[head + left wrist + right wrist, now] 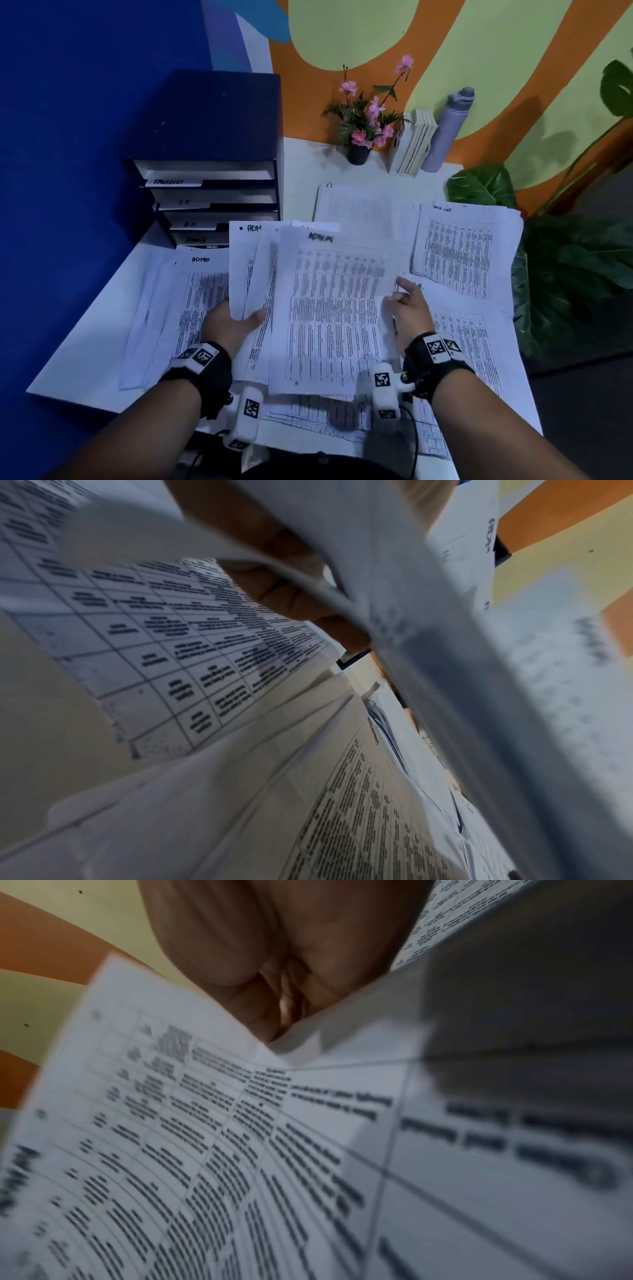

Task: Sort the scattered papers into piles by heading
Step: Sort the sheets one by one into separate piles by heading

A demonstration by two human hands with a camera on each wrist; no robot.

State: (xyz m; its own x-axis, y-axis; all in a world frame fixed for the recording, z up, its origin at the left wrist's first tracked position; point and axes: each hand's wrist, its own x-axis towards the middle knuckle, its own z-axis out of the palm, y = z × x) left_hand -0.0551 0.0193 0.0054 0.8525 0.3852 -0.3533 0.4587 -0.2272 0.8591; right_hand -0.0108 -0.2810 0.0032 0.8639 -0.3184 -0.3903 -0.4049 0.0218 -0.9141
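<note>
Printed table sheets with handwritten headings cover the white table [85,342]. My left hand [239,317] grips a fanned bundle of ADMIN sheets [246,267] at its lower left, thumb on top; its curled fingers [284,593] show behind the paper in the left wrist view. My right hand [394,296] pinches the right edge of the front ADMIN sheet [329,308], which is blurred and raised over the table. The right wrist view shows the right hand [284,961] closed at that sheet's [240,1150] edge. Piles lie flat: ADMIN [198,284], IT [359,205], task list [459,250], H.R. [462,335].
A dark blue drawer organiser [212,192] with labelled trays stands at the back left. A flower pot [358,154], books [414,144] and a grey bottle [448,130] line the back wall. Large plant leaves [565,274] hang beside the table's right edge. More sheets lie near the front edge.
</note>
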